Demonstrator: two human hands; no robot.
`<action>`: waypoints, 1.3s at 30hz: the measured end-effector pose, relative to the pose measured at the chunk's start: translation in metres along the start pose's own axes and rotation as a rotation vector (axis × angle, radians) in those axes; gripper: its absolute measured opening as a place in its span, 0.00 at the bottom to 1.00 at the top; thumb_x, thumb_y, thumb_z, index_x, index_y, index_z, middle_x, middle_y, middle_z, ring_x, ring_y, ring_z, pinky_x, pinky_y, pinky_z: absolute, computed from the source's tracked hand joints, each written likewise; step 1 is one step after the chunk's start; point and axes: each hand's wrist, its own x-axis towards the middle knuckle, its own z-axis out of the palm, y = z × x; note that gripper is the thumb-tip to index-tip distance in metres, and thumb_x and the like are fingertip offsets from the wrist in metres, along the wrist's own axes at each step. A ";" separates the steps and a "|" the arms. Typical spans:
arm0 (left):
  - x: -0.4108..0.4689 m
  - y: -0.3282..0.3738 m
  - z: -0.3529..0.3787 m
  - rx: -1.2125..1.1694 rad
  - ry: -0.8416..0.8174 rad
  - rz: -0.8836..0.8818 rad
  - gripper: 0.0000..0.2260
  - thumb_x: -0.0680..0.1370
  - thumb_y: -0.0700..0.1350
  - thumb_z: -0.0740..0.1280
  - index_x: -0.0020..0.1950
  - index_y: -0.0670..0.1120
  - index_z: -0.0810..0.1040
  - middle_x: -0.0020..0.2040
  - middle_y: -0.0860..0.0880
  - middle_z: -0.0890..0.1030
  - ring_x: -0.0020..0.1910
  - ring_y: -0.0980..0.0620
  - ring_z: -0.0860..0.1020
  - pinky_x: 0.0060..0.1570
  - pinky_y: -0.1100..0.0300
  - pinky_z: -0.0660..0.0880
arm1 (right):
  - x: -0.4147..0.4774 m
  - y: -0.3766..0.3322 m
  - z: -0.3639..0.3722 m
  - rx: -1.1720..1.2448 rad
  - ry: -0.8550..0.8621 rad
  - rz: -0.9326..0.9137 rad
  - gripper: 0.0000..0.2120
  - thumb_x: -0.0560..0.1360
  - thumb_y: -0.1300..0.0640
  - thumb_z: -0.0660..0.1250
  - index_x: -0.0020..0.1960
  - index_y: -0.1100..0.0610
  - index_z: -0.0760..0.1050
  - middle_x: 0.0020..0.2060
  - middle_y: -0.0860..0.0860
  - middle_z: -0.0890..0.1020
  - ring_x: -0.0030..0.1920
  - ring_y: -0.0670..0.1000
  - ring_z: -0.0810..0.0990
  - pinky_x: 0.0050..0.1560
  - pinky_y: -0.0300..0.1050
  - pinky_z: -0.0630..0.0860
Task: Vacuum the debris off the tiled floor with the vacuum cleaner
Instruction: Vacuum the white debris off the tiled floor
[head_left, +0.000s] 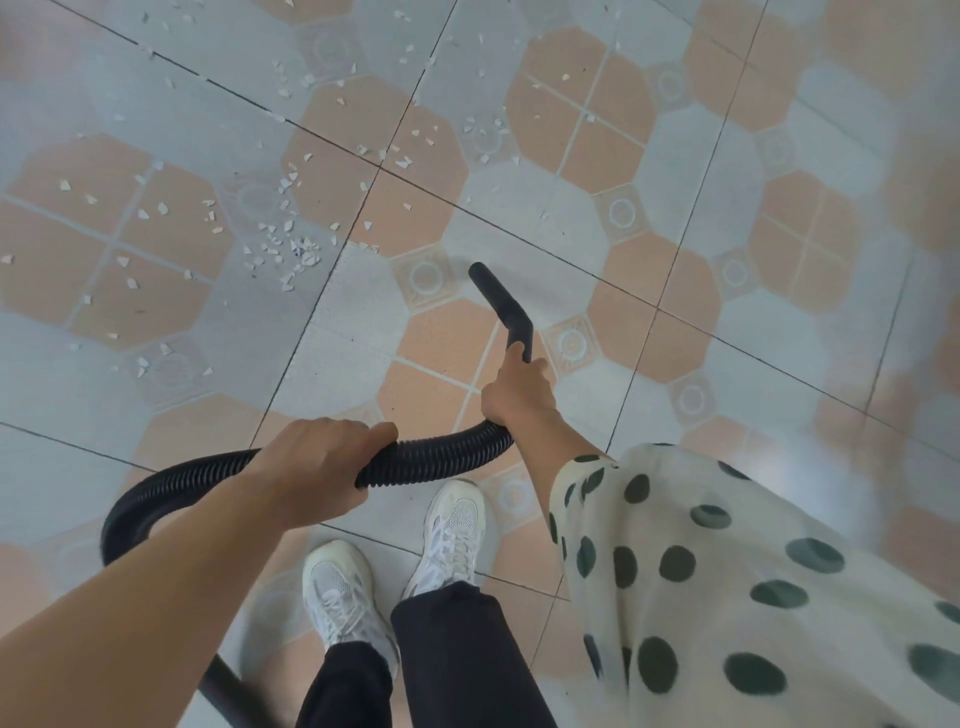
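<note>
A black vacuum nozzle (497, 293) points down and away at the tiled floor (649, 156), its tip over a grey tile. My right hand (517, 392) grips the rigid handle just behind the nozzle's bend. My left hand (319, 462) grips the black ribbed hose (441, 454), which loops down to the lower left. White debris (291, 247) lies scattered in small chips to the left of and beyond the nozzle tip, thickest in a patch at centre left. The vacuum's body is out of view.
My two white sneakers (452, 530) stand on the tiles just below the hose. A dotted white sleeve (727, 571) fills the lower right. More chips lie along the top of the floor (483, 130).
</note>
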 end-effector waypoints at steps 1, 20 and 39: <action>0.000 0.002 0.002 0.004 -0.009 0.005 0.10 0.73 0.45 0.60 0.53 0.53 0.65 0.36 0.54 0.69 0.37 0.49 0.71 0.30 0.60 0.61 | -0.001 0.005 0.002 0.011 -0.005 0.006 0.39 0.77 0.63 0.62 0.80 0.54 0.43 0.69 0.59 0.60 0.54 0.60 0.76 0.47 0.50 0.77; 0.060 0.093 0.000 0.149 -0.077 0.223 0.11 0.75 0.44 0.60 0.57 0.52 0.66 0.35 0.55 0.66 0.36 0.51 0.70 0.30 0.62 0.61 | 0.005 0.137 -0.013 0.231 0.039 0.218 0.36 0.79 0.61 0.60 0.80 0.55 0.43 0.67 0.60 0.62 0.43 0.54 0.70 0.30 0.44 0.67; 0.128 0.118 -0.051 0.062 -0.013 0.043 0.09 0.75 0.47 0.61 0.54 0.52 0.66 0.39 0.54 0.73 0.37 0.51 0.72 0.29 0.63 0.60 | 0.091 0.117 -0.106 0.128 0.027 -0.002 0.39 0.76 0.63 0.64 0.79 0.52 0.46 0.66 0.59 0.62 0.45 0.56 0.73 0.38 0.48 0.76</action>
